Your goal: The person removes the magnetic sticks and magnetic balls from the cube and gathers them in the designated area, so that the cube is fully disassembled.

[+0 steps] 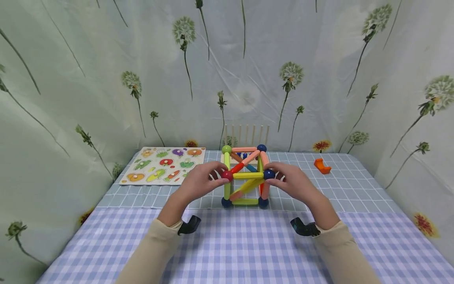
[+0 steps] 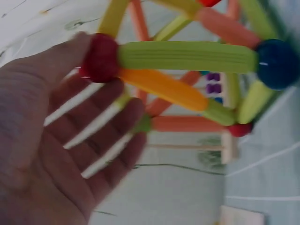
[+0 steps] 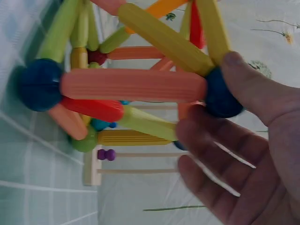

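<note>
A cube-shaped frame of coloured rods and balls (image 1: 248,176) stands at the middle of the table, with diagonal rods across its faces. At its upper front left corner, my left hand (image 1: 203,179) pinches a red ball (image 2: 101,58) between thumb and fingers. My right hand (image 1: 292,180) has its thumb and fingers around the dark blue ball (image 3: 221,95) at the upper front right corner. A yellow rod (image 1: 248,175) joins these two balls. Below them, a blue ball (image 1: 226,202) and another blue ball (image 1: 263,203) form the lower front corners.
Behind the frame stands a wooden bead rack (image 1: 233,136) with upright pegs and a few beads low down. A vegetable puzzle board (image 1: 122,181) lies at the back left. An orange curved block (image 1: 322,167) sits at the back right. Checked cloth (image 1: 244,244) covers the front.
</note>
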Demonstrator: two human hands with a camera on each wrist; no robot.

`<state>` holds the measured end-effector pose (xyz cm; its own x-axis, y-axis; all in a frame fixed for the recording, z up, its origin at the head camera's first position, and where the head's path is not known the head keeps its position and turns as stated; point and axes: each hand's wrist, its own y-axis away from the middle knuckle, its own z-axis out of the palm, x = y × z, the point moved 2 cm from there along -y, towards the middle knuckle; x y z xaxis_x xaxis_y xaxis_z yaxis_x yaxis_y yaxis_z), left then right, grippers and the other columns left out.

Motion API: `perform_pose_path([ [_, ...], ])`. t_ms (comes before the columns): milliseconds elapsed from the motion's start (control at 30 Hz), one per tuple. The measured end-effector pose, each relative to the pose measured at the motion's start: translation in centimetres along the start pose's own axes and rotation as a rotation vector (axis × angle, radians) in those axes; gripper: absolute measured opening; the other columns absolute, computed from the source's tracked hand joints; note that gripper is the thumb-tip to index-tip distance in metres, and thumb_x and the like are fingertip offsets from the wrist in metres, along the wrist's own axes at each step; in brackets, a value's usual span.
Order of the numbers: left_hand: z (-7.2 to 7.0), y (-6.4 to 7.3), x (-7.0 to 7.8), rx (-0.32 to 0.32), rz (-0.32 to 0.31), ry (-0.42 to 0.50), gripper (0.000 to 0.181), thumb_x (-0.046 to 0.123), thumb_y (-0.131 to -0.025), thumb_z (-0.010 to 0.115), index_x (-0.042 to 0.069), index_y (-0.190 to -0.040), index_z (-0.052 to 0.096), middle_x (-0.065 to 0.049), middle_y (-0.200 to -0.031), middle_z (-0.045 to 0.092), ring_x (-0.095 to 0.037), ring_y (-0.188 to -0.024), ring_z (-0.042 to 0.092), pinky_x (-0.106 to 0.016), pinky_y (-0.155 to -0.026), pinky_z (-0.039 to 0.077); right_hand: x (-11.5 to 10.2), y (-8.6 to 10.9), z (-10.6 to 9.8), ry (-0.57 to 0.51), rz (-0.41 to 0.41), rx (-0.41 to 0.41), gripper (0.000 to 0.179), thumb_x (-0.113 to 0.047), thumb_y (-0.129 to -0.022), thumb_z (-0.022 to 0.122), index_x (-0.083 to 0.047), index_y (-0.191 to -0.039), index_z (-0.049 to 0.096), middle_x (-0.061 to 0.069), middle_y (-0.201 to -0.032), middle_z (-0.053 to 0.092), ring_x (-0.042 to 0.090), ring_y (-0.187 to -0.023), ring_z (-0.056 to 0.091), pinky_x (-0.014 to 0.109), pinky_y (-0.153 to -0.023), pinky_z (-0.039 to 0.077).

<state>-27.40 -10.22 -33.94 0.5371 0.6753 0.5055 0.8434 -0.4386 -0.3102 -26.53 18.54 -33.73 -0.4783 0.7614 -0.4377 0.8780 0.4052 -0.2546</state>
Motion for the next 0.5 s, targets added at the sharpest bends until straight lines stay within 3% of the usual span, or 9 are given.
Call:
perform_pose_path([
  [133, -0.8, -1.3, 1.2, -0.013, -0.047, -0.095, 0.026, 0.036, -0.088, 0.076, 0.022, -0.110, 0.070, 0.005, -0.096, 0.065, -0.011, -0.079, 0.057, -0.025, -0.062, 0.049, -0.1, -0.7, -0.4, 0.003, 0.017, -0.097, 0.039, -0.029, -0.092, 0.072, -0.015, -0.127, 0.063, 0.002, -0.107, 0.071, 0.016, -0.087, 0.063, 0.032, -0.074, 0.055],
  [233, -0.9, -2.2, 2.4, 0.015, -0.036, -0.137, 0.027, 0.040, -0.088, 0.075, 0.022, -0.109, 0.071, 0.003, -0.098, 0.062, -0.014, -0.079, 0.057, -0.025, -0.059, 0.047, -0.4, -1.0, -0.6, -0.002, 0.033, -0.139, 0.035, -0.028, -0.092, 0.073, -0.016, -0.124, 0.064, 0.001, -0.105, 0.070, 0.017, -0.086, 0.061, 0.032, -0.075, 0.054],
  [367, 0.2, -2.6, 3.4, 0.054, 0.057, -0.203, 0.027, 0.041, -0.087, 0.076, 0.022, -0.107, 0.073, 0.004, -0.104, 0.063, -0.015, -0.088, 0.058, -0.023, -0.064, 0.049, -0.8, -1.1, -0.5, 0.037, 0.037, -0.141, 0.033, -0.030, -0.093, 0.072, -0.017, -0.122, 0.065, 0.000, -0.105, 0.070, 0.016, -0.082, 0.058, 0.032, -0.074, 0.052],
  [500, 1.3, -2.5, 3.3, 0.103, 0.131, -0.308, 0.026, 0.045, -0.084, 0.078, 0.026, -0.101, 0.076, 0.008, -0.103, 0.058, -0.012, -0.090, 0.049, -0.021, -0.065, 0.046, -1.1, -1.3, -0.1, 0.082, 0.028, -0.117, 0.032, -0.033, -0.094, 0.070, -0.018, -0.121, 0.063, 0.002, -0.108, 0.070, 0.015, -0.083, 0.059, 0.034, -0.076, 0.054],
])
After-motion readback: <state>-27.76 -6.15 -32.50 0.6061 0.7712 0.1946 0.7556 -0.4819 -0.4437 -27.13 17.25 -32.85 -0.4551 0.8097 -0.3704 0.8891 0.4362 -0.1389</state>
